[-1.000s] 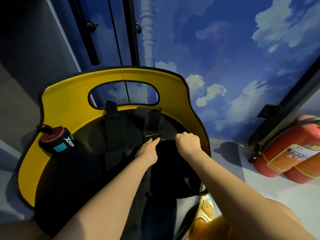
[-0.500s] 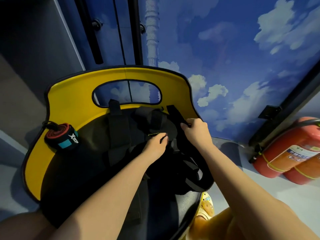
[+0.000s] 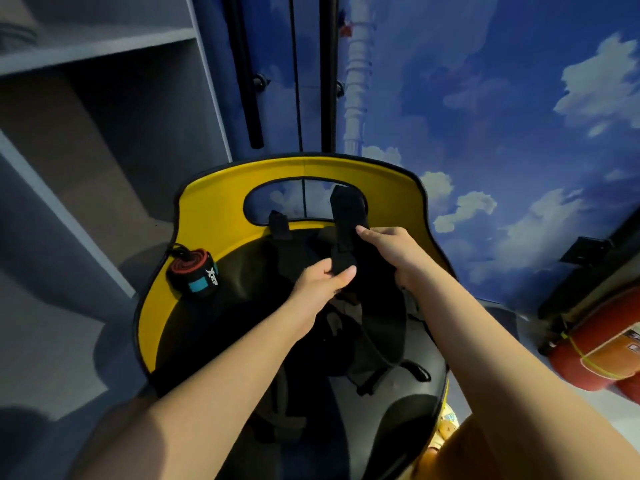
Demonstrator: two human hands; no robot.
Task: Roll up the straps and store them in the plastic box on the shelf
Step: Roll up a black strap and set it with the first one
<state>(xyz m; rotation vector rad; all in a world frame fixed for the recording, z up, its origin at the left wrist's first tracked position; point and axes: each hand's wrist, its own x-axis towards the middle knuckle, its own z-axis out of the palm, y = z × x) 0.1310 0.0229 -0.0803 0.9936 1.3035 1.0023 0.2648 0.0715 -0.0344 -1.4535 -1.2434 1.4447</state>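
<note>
- Two bare forearms reach forward from the bottom edge over a yellow-and-black chair (image 3: 221,209), whose black seat carries a heap of black straps and webbing (image 3: 377,344).
- The left hand (image 3: 318,289) has its grip closed on the lower end of a black strap (image 3: 343,233), thumb and forefinger pinching it.
- The right hand (image 3: 391,251) has its grip closed too, fingers curled round the same strap a little higher, on its right edge.
- Held between the two hands, the strap stands nearly upright, and its upper end rises in front of the oval cut-out in the chair back.
- A second black strap end (image 3: 278,225) pokes up just left of it, against the lower rim of the cut-out.
- A rolled-up wrist wrap (image 3: 192,271), red and black with a teal band and white lettering, lies on the left side of the seat, apart from both hands.
- Red fire extinguishers (image 3: 602,355) lie on the floor at the far right.
- A grey shelf unit (image 3: 104,46) stands at upper left; the view of it is blurred and I cannot make out a plastic box there.
- Behind the chair is a wall painted with blue sky and clouds (image 3: 519,133).
</note>
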